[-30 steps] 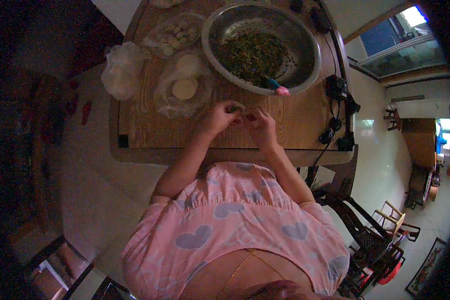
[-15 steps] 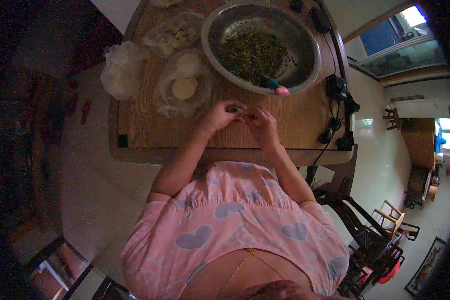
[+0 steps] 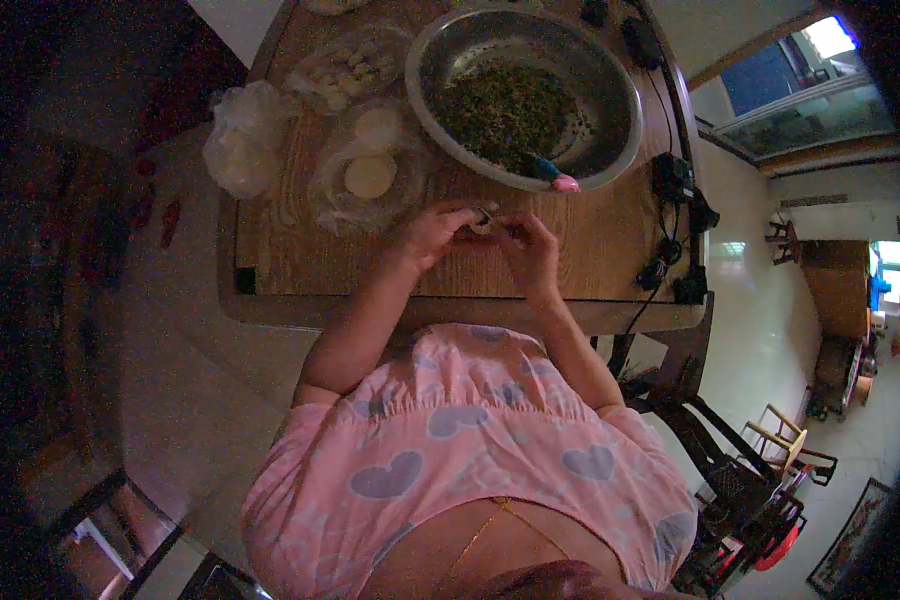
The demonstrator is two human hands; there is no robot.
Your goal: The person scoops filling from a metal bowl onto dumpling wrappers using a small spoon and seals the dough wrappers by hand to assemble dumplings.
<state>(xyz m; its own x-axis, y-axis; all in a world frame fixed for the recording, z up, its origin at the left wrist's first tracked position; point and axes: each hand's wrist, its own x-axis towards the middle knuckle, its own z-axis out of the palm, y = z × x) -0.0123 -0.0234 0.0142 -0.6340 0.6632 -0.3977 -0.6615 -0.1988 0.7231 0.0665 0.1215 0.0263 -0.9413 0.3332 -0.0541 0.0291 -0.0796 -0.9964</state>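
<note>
Wood tbl w/ bowl, blk cords, pale flr

Person wears: pink top w/ grey-blue heart prints | gathered seam across front, looser fabric past it | short slvs, same pink | thin gold-col. necklace, V-shaped | hands bare

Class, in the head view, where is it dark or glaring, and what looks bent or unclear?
Head view: dim and grainy, blackest towards the left edge; window blown out; sheen on the floor; table edge bowed; pale piece between left hand and right hand too murky to identify.
</note>
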